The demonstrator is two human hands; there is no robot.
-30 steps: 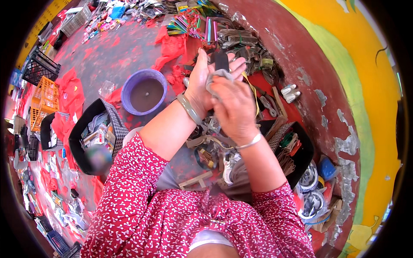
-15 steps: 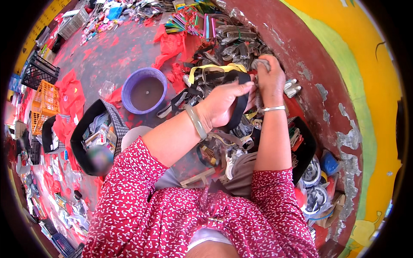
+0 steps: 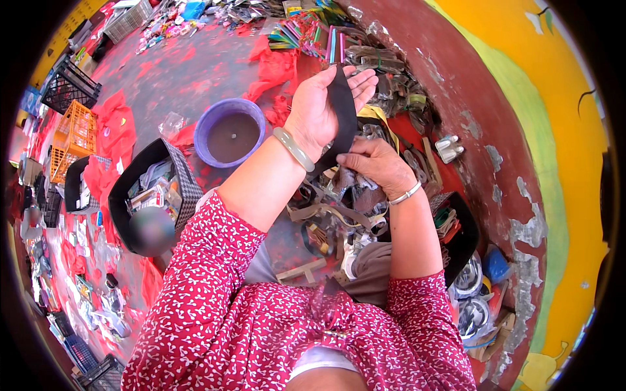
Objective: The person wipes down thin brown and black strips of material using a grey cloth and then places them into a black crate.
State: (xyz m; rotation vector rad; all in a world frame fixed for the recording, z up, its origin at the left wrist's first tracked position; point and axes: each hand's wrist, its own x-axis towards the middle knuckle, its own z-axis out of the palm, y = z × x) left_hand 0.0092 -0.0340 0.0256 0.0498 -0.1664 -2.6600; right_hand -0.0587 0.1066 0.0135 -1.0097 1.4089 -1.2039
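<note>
A wide black strap (image 3: 344, 107) runs over my left hand (image 3: 312, 112), which is turned palm up with its fingers stretched out. It passes between the thumb and fingers and hangs down past the wrist. Close to the strap's lower part, my right hand (image 3: 381, 168) is closed, its thumb and finger pinching at the strap's edge. Exactly what lies inside the right fingers is hidden. Under the hands is a heap of bundled straps in clear wrapping (image 3: 357, 195). A yellow strap (image 3: 378, 117) lies just beyond the right hand.
A purple basin (image 3: 202, 144) of murky water stands left of my hands. Checked fabric bins (image 3: 184, 173) flank me. Orange crate (image 3: 73, 133) and red plastic sheets (image 3: 116, 127) lie at the left. A peeling wall (image 3: 479, 117) rises on the right. Wrapped bundles (image 3: 375, 62) sit along its foot.
My left hand has moved farther away and turned its palm up, carrying the black strap. The right hand has come nearer and leftward to the strap's lower part, away from a greyish bundle.
</note>
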